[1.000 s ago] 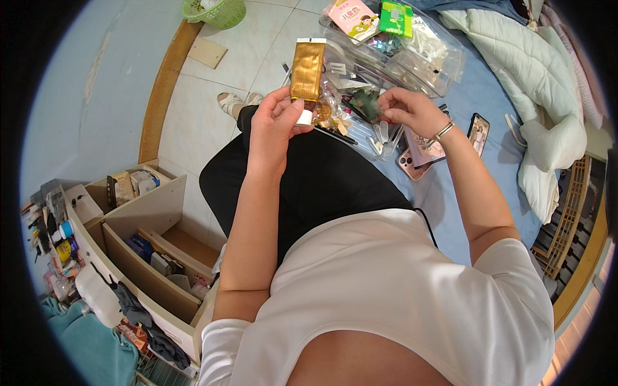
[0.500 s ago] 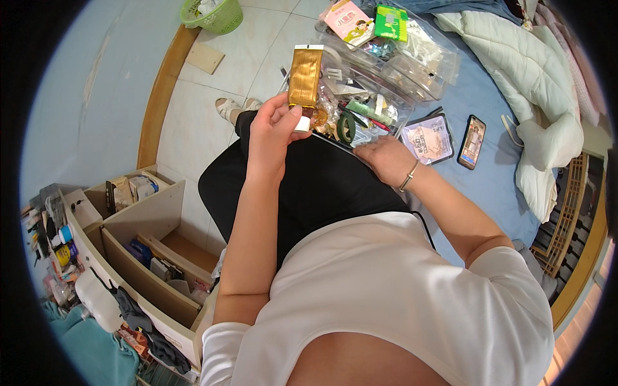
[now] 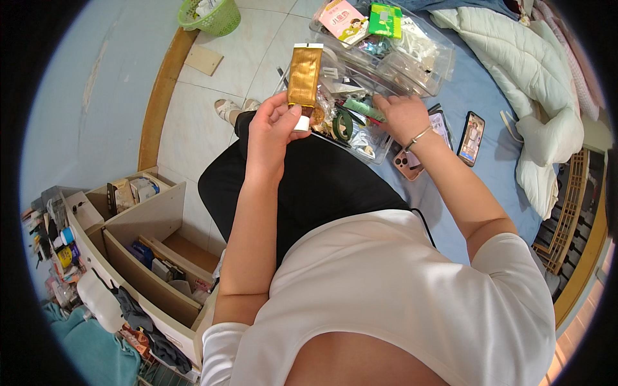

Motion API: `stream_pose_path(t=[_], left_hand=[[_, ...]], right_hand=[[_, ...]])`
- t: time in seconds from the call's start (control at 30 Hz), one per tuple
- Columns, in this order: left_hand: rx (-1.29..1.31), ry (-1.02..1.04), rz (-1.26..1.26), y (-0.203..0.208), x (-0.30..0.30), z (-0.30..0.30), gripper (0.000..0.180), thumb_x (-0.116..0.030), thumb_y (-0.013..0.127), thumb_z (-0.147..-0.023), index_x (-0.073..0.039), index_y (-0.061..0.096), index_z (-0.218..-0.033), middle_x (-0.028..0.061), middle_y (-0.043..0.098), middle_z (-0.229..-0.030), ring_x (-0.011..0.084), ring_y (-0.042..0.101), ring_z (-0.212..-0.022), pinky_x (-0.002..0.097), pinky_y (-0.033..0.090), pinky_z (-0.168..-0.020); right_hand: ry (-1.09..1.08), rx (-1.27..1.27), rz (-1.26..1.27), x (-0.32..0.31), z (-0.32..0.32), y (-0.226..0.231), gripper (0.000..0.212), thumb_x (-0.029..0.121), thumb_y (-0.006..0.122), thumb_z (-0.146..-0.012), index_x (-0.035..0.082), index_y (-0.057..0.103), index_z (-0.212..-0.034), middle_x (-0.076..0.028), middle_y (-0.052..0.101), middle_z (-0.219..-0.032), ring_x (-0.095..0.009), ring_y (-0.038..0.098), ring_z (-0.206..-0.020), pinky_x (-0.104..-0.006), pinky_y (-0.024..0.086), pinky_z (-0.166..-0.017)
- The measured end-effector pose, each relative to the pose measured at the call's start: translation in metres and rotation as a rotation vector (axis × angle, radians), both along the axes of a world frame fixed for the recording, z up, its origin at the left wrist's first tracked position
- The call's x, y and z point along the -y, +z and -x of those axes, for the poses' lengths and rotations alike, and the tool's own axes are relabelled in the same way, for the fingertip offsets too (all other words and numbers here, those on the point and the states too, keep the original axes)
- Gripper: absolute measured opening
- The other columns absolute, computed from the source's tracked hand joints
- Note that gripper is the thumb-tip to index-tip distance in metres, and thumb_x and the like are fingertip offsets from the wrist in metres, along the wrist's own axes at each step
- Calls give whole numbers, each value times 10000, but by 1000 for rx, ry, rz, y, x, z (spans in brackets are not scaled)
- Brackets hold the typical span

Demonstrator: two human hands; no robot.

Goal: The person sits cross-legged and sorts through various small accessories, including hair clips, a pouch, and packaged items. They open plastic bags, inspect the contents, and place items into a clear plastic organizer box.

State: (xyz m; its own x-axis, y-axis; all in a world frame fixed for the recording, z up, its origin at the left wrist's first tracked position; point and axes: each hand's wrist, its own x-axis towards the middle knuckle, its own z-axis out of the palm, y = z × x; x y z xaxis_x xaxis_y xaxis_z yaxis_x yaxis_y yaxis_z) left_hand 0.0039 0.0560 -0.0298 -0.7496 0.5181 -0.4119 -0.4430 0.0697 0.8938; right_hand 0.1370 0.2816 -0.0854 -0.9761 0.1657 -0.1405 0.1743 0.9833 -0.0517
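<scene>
My left hand is closed around the capped end of a gold squeeze tube, held upright with its white cap downward. Over the right side of a clear plastic box, my right hand reaches in with its fingers extended and somewhat bent. Its fingertips are beside a green packet; whether they touch it is hard to see. A dark green ring-shaped band and other small items fill the box.
Behind stands another clear box carrying a pink package and a green package. On the blue bed sheet lie a lit phone, a pink phone case and a quilt. An open drawer unit stands left.
My right hand has moved up from the box's near edge to its right side. The pink phone case has come into view, and my wrist now covers part of the flat packet. The tube stays put.
</scene>
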Motion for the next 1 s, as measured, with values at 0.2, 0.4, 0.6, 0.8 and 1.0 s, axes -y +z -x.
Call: stream_pose_path(t=[0.2, 0.4, 0.6, 0.8, 1.0], left_hand=[[-9, -11, 1, 1, 2, 2, 365, -123, 554, -927, 30, 462, -1245, 102, 621, -999, 169, 648, -856, 275, 552, -689], [-15, -17, 0, 2, 0, 2, 364, -122, 550, -928, 26, 465, -1250, 101, 622, -1005, 167, 646, -852, 278, 549, -691], [-7, -10, 20, 3, -3, 2, 357, -120, 544, -932, 31, 467, -1247, 100, 621, -995, 167, 645, -851, 278, 550, -690], [2, -21, 27, 2, -6, 0, 355, -111, 542, -933, 33, 463, -1247, 104, 617, -998, 184, 653, -853, 288, 555, -694], [-3, -22, 20, 3, -6, -2, 361, -109, 545, -930, 33, 457, -1251, 107, 616, -1012, 192, 656, -864, 291, 555, -697]], right_hand=[[-33, -30, -154, 8, 6, -32, 519, 204, 675, -721, 180, 524, -1217, -44, 574, -950, -200, 637, -772, -360, 436, -719], [-121, 12, 165, 12, 7, -20, 485, 150, 651, -737, 147, 519, -1204, -103, 582, -947, -276, 634, -810, -424, 496, -679], [65, -171, 441, 56, -20, -3, 416, 96, 606, -758, 80, 537, -1168, -136, 573, -1016, -303, 626, -817, -398, 524, -689], [97, -84, 324, 77, -34, 8, 412, 66, 550, -782, 65, 547, -1195, -164, 497, -1246, -305, 603, -924, -377, 512, -797], [109, -88, 317, 80, -35, 10, 398, 69, 510, -797, 53, 554, -1193, -172, 482, -1283, -314, 580, -1019, -371, 499, -862]])
